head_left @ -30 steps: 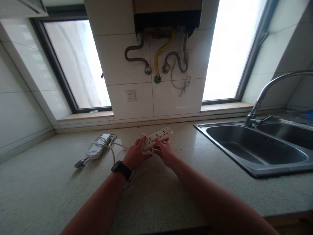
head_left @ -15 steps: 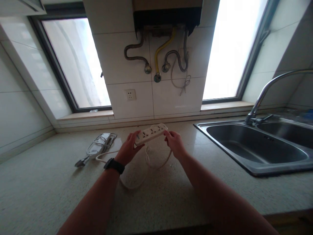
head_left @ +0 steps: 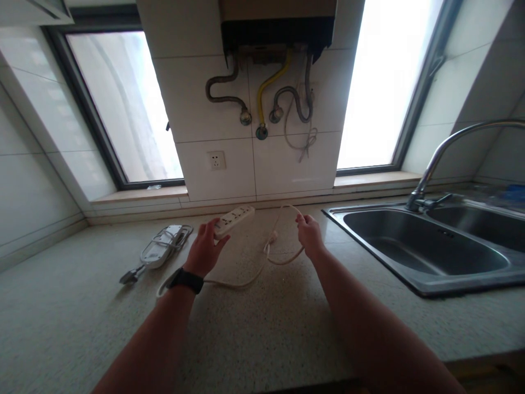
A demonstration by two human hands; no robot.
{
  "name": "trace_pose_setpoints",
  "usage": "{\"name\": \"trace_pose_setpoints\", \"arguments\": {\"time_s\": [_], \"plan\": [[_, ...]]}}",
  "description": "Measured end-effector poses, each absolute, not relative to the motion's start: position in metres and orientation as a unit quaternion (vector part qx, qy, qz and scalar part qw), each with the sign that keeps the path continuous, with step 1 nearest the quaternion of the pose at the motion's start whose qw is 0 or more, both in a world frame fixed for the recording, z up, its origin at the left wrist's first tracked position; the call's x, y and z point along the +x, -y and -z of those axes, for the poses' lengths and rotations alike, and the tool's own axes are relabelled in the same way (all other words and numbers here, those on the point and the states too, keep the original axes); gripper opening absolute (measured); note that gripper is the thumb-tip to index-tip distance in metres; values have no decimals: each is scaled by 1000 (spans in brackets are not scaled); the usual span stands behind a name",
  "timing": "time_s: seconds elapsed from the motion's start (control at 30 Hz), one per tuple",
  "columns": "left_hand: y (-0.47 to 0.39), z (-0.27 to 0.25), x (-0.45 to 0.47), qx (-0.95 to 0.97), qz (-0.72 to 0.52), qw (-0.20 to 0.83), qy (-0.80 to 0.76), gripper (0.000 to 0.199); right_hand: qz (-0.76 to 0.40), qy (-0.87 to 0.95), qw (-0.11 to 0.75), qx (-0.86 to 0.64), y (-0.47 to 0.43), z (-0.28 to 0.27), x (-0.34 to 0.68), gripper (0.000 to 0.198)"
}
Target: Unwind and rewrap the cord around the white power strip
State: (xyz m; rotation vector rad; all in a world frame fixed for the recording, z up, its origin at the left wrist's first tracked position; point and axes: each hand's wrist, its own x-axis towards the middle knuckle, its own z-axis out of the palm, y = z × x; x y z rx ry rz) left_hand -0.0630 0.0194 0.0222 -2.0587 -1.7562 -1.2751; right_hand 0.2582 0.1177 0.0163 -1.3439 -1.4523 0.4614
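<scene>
My left hand (head_left: 205, 249) grips the near end of a white power strip (head_left: 235, 220), thumb and fingers around its edge, sockets facing up. The strip slants away toward the wall. My right hand (head_left: 309, 234) is closed on the strip's white cord (head_left: 287, 261), pinching a loop of it to the right. The cord runs along the counter and passes by my left wrist. A pale plug or knot-like lump (head_left: 272, 237) shows in the cord between my hands; its exact kind is unclear. A second power strip (head_left: 162, 247), wrapped in its own grey cord, lies left of my left hand.
The speckled counter (head_left: 246, 339) carries everything. A steel double sink (head_left: 426, 241) with a curved tap (head_left: 429, 169) is set in at the right. On the tiled wall are a socket (head_left: 216, 160) and hoses (head_left: 262, 98) under a heater (head_left: 279, 33).
My right hand has left the power strip and moved right, now holding the cord. My left hand has shifted the strip left, and the cord is drawn out between my hands.
</scene>
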Motion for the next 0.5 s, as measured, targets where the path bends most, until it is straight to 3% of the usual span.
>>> {"name": "trace_pose_setpoints", "arguments": {"time_s": [0.13, 0.23, 0.3, 0.4, 0.5], "plan": [[-21, -11, -64, -711, 343, 66, 610, 51, -166, 583, 495, -623, -109, -14, 256, 40], [-24, -5, -65, -710, 304, 60, 632, 50, -48, 592, 473, -651, -96, -16, 250, 62], [-25, -3, -64, -703, 284, 63, 649, 50, 54, 641, 429, -634, -86, -22, 243, 60], [-24, -3, -62, -691, 243, 64, 678, 51, 26, 782, 296, -548, -72, -30, 233, 20], [-22, -4, -58, -683, 200, 59, 700, 54, -53, 865, 151, -475, -63, -29, 223, 23]]}}
